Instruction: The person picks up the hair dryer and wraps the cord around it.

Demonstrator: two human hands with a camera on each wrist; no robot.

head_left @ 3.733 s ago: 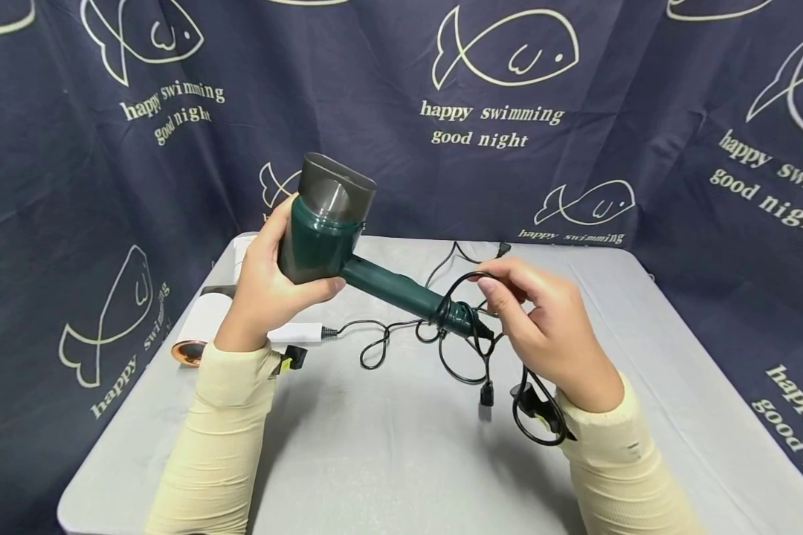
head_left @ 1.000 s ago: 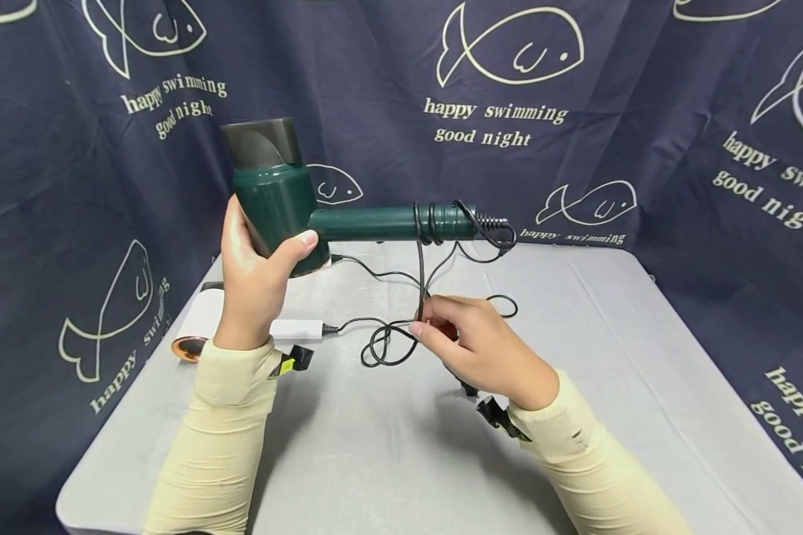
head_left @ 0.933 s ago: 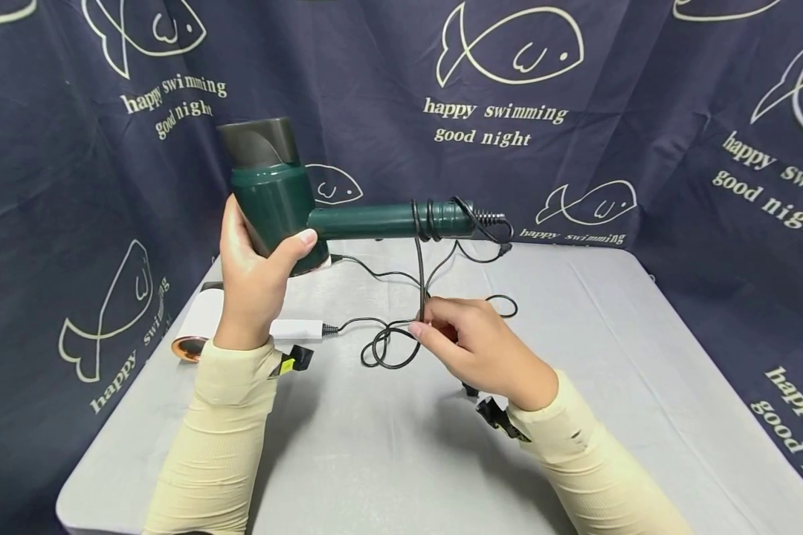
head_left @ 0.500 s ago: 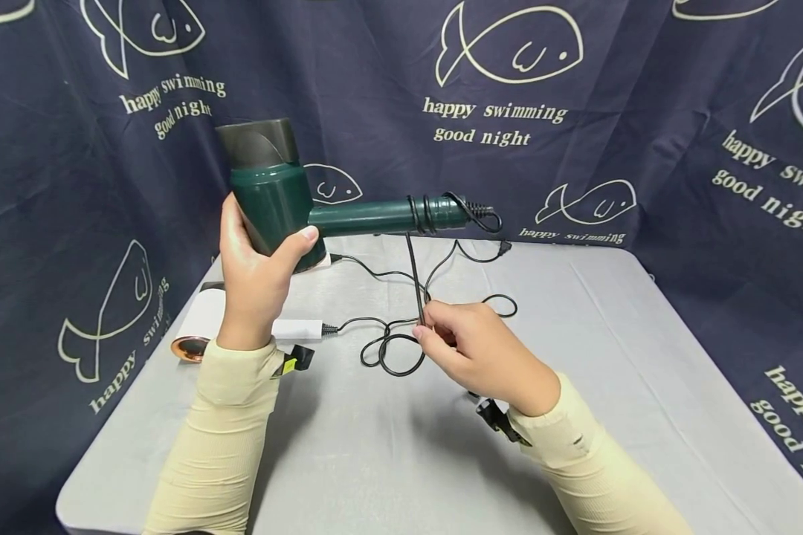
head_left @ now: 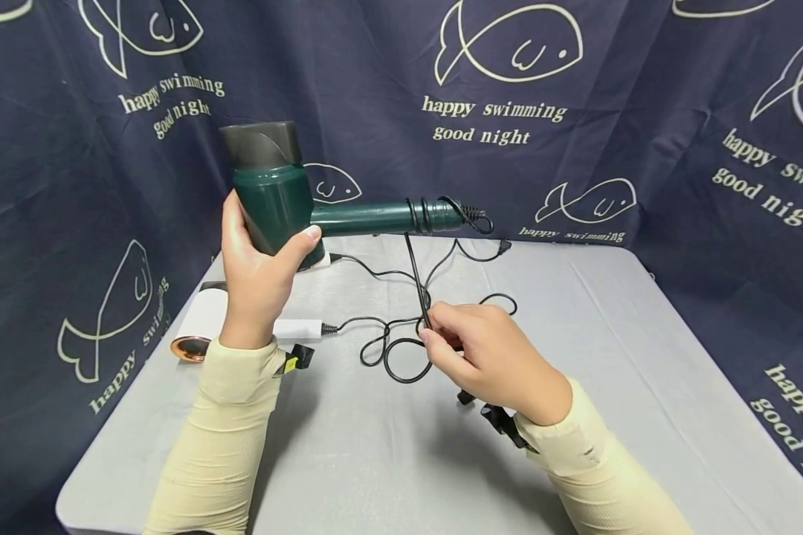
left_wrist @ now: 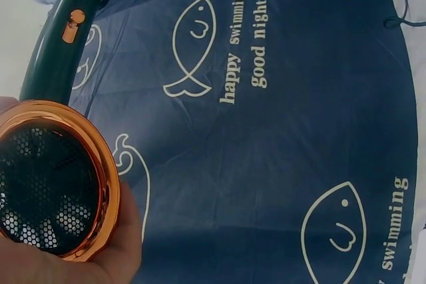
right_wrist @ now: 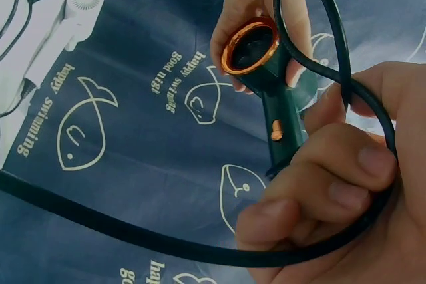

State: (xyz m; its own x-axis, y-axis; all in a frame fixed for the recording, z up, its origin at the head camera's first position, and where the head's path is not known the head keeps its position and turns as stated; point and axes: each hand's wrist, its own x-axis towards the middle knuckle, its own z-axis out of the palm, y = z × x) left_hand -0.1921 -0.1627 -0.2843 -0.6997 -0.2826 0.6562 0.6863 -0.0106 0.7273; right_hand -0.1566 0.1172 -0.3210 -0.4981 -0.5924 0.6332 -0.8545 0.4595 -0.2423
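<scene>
My left hand point(head_left: 257, 267) grips the body of a dark green hair dryer point(head_left: 277, 200) above the table. Its grey nozzle point(head_left: 261, 145) points up and its handle point(head_left: 368, 218) reaches right. Several turns of the black cord point(head_left: 417, 214) circle the handle near its end. Below, my right hand point(head_left: 491, 357) pinches the taut cord point(head_left: 415, 271) between thumb and fingers. The right wrist view shows the cord point(right_wrist: 146, 237) looping past the curled fingers. A copper ring point(left_wrist: 110, 184) around the mesh intake faces the left wrist camera.
A white hair dryer point(head_left: 204, 319) lies at the table's left, its handle partly behind my left wrist. Another white appliance point(right_wrist: 83, 4) lies farther back. Thin black cords point(head_left: 375, 321) tangle mid-table, with a plug point(head_left: 505, 246) at the back edge. Printed navy cloth point(head_left: 375, 89) surrounds the table point(head_left: 348, 475).
Since the first frame the dryer has lifted and its handle levelled; the cord now wraps it in tighter turns. My right hand came left and lower, then lately shifted slightly right and down.
</scene>
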